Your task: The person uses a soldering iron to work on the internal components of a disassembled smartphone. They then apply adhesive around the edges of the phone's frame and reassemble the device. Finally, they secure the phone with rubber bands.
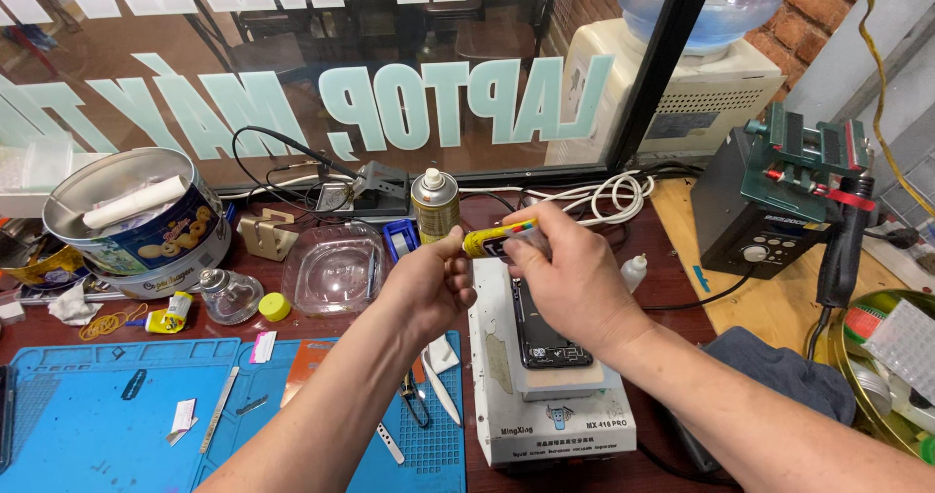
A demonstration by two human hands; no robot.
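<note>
Dark red wooden counter [672, 288], crowded. Landmark: the white box-shaped heating station [555, 415] near the front edge, between the person's forearms.

On its top plate lies a black phone [545, 332], long axis running away from the person, partly covered by the right hand [575, 284]. To the station's left, a blue silicone work mat [88, 415] with tweezers and small tools on it. Behind and left of the station, a clear plastic tray [334, 274], then a round biscuit tin [136, 210] farther left. Directly behind, a gold spray can with a white nozzle [434, 204].

Above the station's far end, both hands meet on a small yellow glue tube [495, 240]. Its long axis lies roughly level, left to right, tip end toward the right and slightly up. The tube sits between the two grips, straight over the phone's far end.

Left hand [429, 284]: thumb and forefinger pressed together on the tube's left end. Right hand: fingers curled over, pinching the tube's right half. Both hands equally near; neither is spread.
</note>
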